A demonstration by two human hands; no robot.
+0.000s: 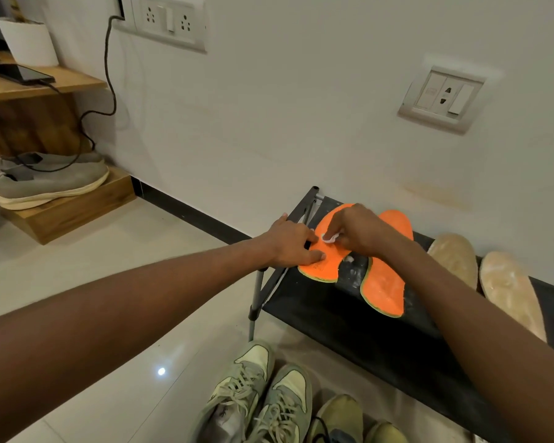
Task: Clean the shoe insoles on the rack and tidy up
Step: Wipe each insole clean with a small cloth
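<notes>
**Orange insoles wiped on a black rack by a white wall**

A low black rack [349, 302] with a grey metal frame stands against a plain white wall on glossy pale floor tiles [135, 282]. A dark skirting strip runs along the wall's foot.

Two orange insoles lie flat on the rack's top shelf. The left insole [325, 266] runs from near-left to far-right. The right insole [386, 282] lies just beside it, its long axis running more directly away toward the wall. Both are thin, smooth and foam-like, with greenish edges. White smears mark the dark shelf between them. Two tan, fuzzy insoles [506, 289] lie further right.

The left hand [290, 243] presses the left insole down, its grip spread flat. The right hand [357, 230] has its grip pinching a small white wad [329, 238] against that insole.

Greenish laced sneakers [263, 398] stand on the floor. Grey shoes [48, 180] rest on a wooden step [77, 209] at left.
</notes>
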